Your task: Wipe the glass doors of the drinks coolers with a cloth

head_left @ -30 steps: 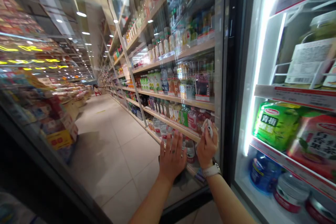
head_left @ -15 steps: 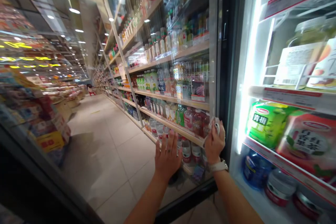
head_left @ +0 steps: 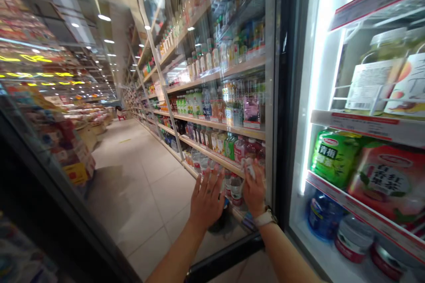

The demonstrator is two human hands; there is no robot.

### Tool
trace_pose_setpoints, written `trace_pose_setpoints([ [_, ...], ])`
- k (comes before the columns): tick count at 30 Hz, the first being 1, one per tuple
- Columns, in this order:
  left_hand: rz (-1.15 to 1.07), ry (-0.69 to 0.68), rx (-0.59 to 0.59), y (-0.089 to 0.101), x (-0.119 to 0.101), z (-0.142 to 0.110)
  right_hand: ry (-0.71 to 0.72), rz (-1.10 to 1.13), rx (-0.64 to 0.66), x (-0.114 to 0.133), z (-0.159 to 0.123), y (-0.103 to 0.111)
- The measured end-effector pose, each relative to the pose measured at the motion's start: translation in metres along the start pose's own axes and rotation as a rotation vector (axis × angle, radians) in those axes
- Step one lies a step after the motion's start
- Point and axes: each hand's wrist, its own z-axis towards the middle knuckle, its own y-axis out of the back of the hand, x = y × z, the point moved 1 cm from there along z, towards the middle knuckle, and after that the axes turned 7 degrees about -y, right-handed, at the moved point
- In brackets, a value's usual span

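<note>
My left hand [head_left: 207, 201] lies with its fingers stretched out against the glass of an open cooler door, whose black frame [head_left: 229, 255] runs below. To its right, my right hand [head_left: 255, 194] presses a crumpled white cloth or tissue [head_left: 249, 169] to the same glass; which of the two it is I cannot tell. A pale watch strap [head_left: 265, 217] circles my right wrist. Bottles on shelves show through or in the glass behind both hands.
At right stands the lit cooler, holding a green drink pack [head_left: 335, 157], a red drink pack [head_left: 388, 181], a blue-labelled bottle [head_left: 323, 214] and clear bottles. A tiled aisle floor [head_left: 136, 177] stretches away at left, beside stacked goods [head_left: 68, 150].
My right hand has slid left across the glass with the white cloth or tissue, away from the door's upright edge and closer to my left hand. My left hand stays nearly in place.
</note>
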Motion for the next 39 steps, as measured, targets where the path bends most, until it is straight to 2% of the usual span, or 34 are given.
trace_pose_setpoints([
  [3, 0.091, 0.082, -0.038, 0.016, 0.019, -0.005, -0.321, -0.022, -0.173, -0.022, 0.022, 0.008],
  [5, 0.179, 0.102, -0.055, 0.02, 0.03, -0.007, -0.381, 0.009, -0.216, -0.02, 0.025, 0.006],
  [7, 0.245, 0.088, -0.067, 0.018, 0.036, -0.009, -0.31, 0.035, -0.186, -0.003, 0.019, -0.001],
  [13, 0.237, 0.064, -0.074, 0.012, 0.037, -0.012, 0.045, 0.095, 0.031, 0.08, -0.015, -0.022],
  [16, 0.218, 0.037, -0.077, 0.015, 0.037, -0.012, 0.206, 0.113, 0.101, 0.1, -0.022, -0.022],
  [18, 0.217, 0.034, -0.068, 0.017, 0.038, -0.012, 0.276, 0.102, 0.12, 0.096, -0.02, -0.02],
  [20, 0.218, 0.041, -0.056, 0.018, 0.037, -0.012, 0.274, 0.06, 0.108, 0.079, -0.01, -0.016],
  [22, 0.219, 0.05, -0.052, 0.018, 0.036, -0.012, 0.158, -0.003, 0.053, 0.051, 0.003, -0.01],
  [26, 0.22, 0.06, -0.056, 0.016, 0.034, -0.013, -0.19, -0.047, -0.15, -0.001, 0.024, 0.001],
  [29, 0.219, 0.07, -0.054, 0.016, 0.034, -0.013, -0.295, -0.001, -0.221, -0.004, 0.022, -0.001],
  [31, 0.214, 0.077, -0.06, 0.016, 0.033, -0.012, -0.23, 0.022, -0.18, 0.014, 0.01, -0.007],
  [36, 0.21, 0.083, -0.081, 0.017, 0.031, -0.011, 0.144, 0.117, 0.047, 0.081, -0.033, -0.026],
  [39, 0.2, 0.083, -0.079, 0.016, 0.032, -0.012, 0.28, 0.141, 0.079, 0.095, -0.044, -0.03],
])
